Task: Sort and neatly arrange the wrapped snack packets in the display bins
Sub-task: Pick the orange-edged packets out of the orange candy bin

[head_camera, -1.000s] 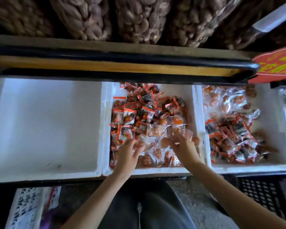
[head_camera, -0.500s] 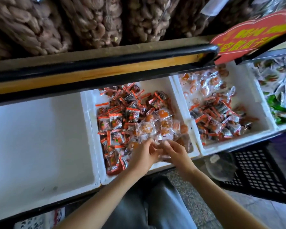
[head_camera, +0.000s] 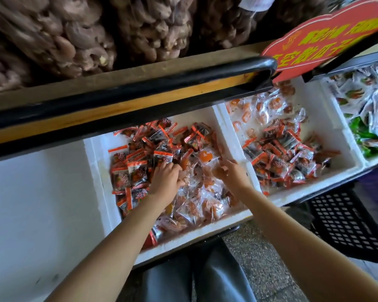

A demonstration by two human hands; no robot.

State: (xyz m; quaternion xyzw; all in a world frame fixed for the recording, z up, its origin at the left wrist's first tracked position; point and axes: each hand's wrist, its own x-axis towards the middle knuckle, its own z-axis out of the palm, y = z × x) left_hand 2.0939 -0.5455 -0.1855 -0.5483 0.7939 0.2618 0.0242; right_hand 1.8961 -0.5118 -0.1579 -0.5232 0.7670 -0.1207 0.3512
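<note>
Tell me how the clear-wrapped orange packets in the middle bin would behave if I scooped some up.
The clear-wrapped packets look small and thin, so probably light. Their glossy, crinkled film suggests they are slippery and may slide off one another when scooped. They lie loosely heaped in the middle bin, so a push would likely shift several at once.

The bins (head_camera: 96,171) were white; the bordered packets (head_camera: 138,168) were dark with orange-red edges, and the clear packets (head_camera: 196,205) showed orange pieces. A red sign (head_camera: 327,33) bore yellow characters, the crate (head_camera: 345,221) was black with a grid pattern, and the far-right packets (head_camera: 362,131) were white and green.
</note>
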